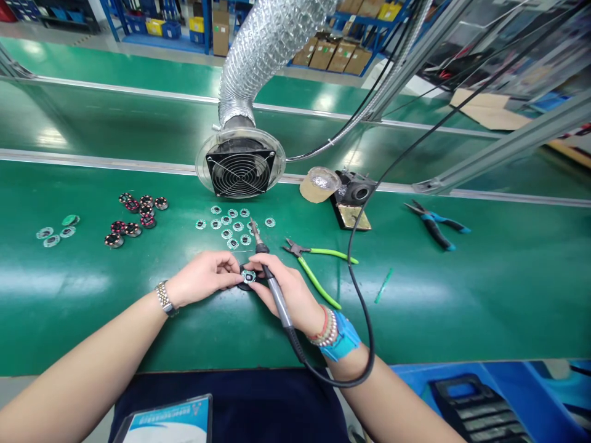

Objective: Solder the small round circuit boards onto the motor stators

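Observation:
Just in front of me, my left hand (213,277) is closed, its thumb and fingertips pinching the left edge of a small round circuit board (248,277). The board sits over a dark round piece, partly hidden by my fingers. My right hand (289,289) has a soldering iron (277,295) lying across it, the tip pointing up and away from the board. Its thumb and fingertips also touch the board's right side. Beyond my hands lie several loose round circuit boards (226,234). Green-handled cutters (318,258) lie open to the right of my right hand.
Fume extractor fan (241,173) hangs beyond the boards. Soldering iron stand (353,203) is behind the cutters. Wound coils (132,229) and more round boards (52,240) lie left. Blue-handled pliers (436,224) and a green strip (383,285) lie right. The iron's black cable (353,271) loops over my right forearm.

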`<action>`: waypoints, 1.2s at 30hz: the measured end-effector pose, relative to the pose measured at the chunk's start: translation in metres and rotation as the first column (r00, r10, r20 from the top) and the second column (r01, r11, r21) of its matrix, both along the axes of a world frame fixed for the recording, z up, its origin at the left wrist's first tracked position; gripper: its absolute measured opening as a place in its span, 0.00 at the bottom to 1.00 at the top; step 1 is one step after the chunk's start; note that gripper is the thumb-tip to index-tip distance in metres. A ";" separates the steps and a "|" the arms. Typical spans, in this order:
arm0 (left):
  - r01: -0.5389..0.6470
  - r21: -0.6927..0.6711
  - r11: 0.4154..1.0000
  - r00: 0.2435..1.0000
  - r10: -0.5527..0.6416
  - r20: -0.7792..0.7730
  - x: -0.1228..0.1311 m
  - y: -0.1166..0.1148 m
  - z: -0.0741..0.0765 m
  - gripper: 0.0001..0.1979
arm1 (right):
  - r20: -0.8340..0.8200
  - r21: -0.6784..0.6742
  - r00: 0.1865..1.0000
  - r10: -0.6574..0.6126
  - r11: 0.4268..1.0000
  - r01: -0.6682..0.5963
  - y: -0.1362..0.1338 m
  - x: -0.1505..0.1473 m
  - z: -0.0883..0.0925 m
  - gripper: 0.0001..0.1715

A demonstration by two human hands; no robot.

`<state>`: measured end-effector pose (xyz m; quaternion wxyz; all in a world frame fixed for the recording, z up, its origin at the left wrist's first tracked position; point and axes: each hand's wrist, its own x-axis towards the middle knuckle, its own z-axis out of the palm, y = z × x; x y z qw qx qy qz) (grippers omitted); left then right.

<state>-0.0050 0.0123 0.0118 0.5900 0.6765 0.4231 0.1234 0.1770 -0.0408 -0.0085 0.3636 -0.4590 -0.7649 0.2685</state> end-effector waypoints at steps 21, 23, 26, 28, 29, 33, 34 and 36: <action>0.042 -0.020 0.999 0.999 -0.042 0.006 -0.003 0.002 -0.003 0.09 | -0.007 -0.032 1.000 0.006 0.999 -0.006 0.000 0.005 0.002 0.23; 0.042 -0.031 0.999 0.999 -0.042 -0.001 -0.004 0.002 -0.003 0.08 | -0.002 -0.026 1.000 0.004 1.000 -0.005 0.000 0.005 0.001 0.22; 0.008 -0.043 0.999 1.000 -0.008 -0.013 -0.003 0.002 -0.001 0.08 | -0.016 -0.019 1.000 -0.013 1.000 0.012 0.000 0.005 0.002 0.22; -0.023 -0.069 0.997 1.000 0.022 -0.013 -0.002 0.001 -0.001 0.08 | -0.039 0.007 0.999 -0.038 0.999 0.039 0.000 0.005 0.003 0.22; -0.038 -0.084 0.996 0.999 0.038 -0.007 -0.001 0.000 -0.001 0.09 | -0.052 0.025 0.997 -0.051 0.998 0.052 0.000 0.004 0.004 0.21; -0.087 -0.138 0.987 0.996 0.091 0.022 0.002 -0.001 -0.002 0.09 | -0.056 0.105 0.997 -0.050 0.993 0.056 0.001 -0.002 0.005 0.18; -0.093 -0.142 0.985 0.995 0.098 0.027 0.002 -0.001 -0.002 0.09 | -0.040 0.119 0.999 -0.033 0.992 0.037 0.002 -0.004 0.005 0.17; -0.097 -0.140 0.985 0.994 0.103 0.037 0.003 -0.001 -0.003 0.09 | -0.005 0.136 1.000 0.005 0.991 -0.005 0.002 -0.006 0.003 0.16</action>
